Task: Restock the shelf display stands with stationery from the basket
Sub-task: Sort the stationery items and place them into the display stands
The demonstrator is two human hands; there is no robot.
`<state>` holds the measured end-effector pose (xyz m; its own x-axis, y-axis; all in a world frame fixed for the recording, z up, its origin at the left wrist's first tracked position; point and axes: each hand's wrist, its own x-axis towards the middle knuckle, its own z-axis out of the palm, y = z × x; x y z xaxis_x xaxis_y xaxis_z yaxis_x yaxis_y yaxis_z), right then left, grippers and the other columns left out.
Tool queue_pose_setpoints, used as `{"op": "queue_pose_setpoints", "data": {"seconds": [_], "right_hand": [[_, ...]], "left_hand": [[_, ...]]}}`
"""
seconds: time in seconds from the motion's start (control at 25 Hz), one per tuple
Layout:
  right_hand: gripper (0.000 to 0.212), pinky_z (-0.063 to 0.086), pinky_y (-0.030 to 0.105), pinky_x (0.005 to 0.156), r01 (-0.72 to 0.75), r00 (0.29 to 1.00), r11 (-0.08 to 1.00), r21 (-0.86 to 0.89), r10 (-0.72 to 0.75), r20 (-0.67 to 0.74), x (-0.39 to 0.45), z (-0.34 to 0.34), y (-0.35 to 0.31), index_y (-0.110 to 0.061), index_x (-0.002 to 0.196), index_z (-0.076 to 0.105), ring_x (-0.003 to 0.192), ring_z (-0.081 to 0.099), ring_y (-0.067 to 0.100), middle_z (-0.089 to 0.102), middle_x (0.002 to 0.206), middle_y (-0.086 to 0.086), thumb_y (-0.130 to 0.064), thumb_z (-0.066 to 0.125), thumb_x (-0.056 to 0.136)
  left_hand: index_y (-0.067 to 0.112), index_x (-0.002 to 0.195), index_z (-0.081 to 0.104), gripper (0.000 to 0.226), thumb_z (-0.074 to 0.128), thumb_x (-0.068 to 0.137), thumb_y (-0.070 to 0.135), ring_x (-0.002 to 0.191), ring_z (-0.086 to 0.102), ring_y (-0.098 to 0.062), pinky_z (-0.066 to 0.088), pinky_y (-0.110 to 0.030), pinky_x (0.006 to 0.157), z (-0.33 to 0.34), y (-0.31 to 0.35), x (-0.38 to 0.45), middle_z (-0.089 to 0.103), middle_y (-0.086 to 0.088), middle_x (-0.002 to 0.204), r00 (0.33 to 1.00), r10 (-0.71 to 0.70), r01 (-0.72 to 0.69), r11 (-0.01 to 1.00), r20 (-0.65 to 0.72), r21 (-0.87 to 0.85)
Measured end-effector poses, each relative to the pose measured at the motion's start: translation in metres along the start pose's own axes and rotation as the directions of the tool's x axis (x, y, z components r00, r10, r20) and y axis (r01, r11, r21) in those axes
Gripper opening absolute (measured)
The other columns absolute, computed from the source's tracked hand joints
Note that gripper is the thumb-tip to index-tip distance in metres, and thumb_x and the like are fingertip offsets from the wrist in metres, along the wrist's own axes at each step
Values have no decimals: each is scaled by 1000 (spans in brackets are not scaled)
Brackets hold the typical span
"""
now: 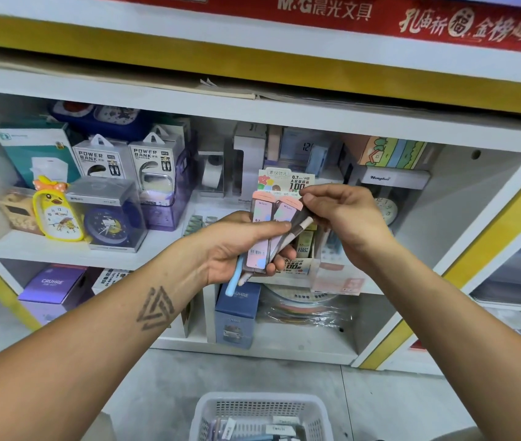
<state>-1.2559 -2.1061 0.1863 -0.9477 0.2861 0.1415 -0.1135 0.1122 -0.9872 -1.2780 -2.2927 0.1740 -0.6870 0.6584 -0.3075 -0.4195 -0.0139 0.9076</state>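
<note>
My left hand (240, 246) grips a bundle of stationery in front of the shelf: two pastel pencil-lead cases with pink caps (264, 218) and a light blue pen (233, 281) poking out below. My right hand (345, 218) pinches a dark-and-white pen (297, 229) lying across that bundle. Just behind the hands stands a lead-refill display stand (288, 183) with a "0.7 HB 100" header card. The white perforated basket (260, 409) sits on the floor at the bottom, with several pens and labelled items inside.
The white shelf (170, 240) holds power bank boxes (125, 160), a yellow duck clock (57, 214), a blue clock in a clear box (109, 218) and another clock at right. Purple and blue boxes fill the lower shelf. Yellow-trimmed uprights frame both sides.
</note>
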Motion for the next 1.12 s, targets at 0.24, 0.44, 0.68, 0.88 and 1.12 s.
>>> {"op": "queue_pose_setpoints", "data": {"seconds": [0.24, 0.44, 0.68, 0.88, 1.12], "right_hand": [[10, 51, 17, 61, 56, 992, 998, 7, -55, -110, 7, -5, -2, -11, 94, 74, 70, 68, 9, 76, 85, 6, -3, 71, 89], [19, 54, 15, 68, 145, 955, 976, -162, -181, -233, 16, -23, -9, -21, 89, 76, 73, 67, 6, 76, 89, -2, -3, 71, 89], [19, 54, 21, 70, 89, 995, 876, -474, -102, 0, 12, -17, -6, -22, 87, 78, 72, 67, 9, 75, 81, -2, -29, 88, 73], [25, 53, 28, 85, 240, 969, 649, -722, -201, 142, 14, -11, -2, -14, 105, 77, 87, 67, 14, 75, 97, 2, -22, 81, 82], [19, 55, 42, 78, 391, 884, 440, -808, -425, 196, 17, -1, 2, -16, 110, 70, 88, 67, 30, 74, 96, 8, -25, 69, 92]], "left_hand": [[6, 101, 65, 13, 63, 95, 17, 54, 60, -22, 48, -24, 45, -13, 6, -8, 68, -20, 78, 1000, 8, -8, 999, 20, 43], [-1, 106, 65, 20, 62, 95, 15, 51, 59, -24, 47, -24, 43, -27, 9, -7, 69, -24, 81, 983, 4, -8, 1000, -186, -17], [2, 98, 67, 14, 62, 95, 15, 45, 61, -21, 48, -22, 40, -37, 15, -6, 71, -20, 72, 928, 57, -102, 989, -368, -104], [1, 98, 66, 14, 63, 94, 14, 46, 62, -22, 49, -22, 42, -32, 15, -6, 71, -21, 72, 930, 68, -113, 988, -362, -105], [1, 104, 67, 17, 63, 94, 15, 47, 62, -22, 49, -22, 43, -31, 13, -5, 72, -21, 74, 933, 74, -113, 990, -351, -90]]}}
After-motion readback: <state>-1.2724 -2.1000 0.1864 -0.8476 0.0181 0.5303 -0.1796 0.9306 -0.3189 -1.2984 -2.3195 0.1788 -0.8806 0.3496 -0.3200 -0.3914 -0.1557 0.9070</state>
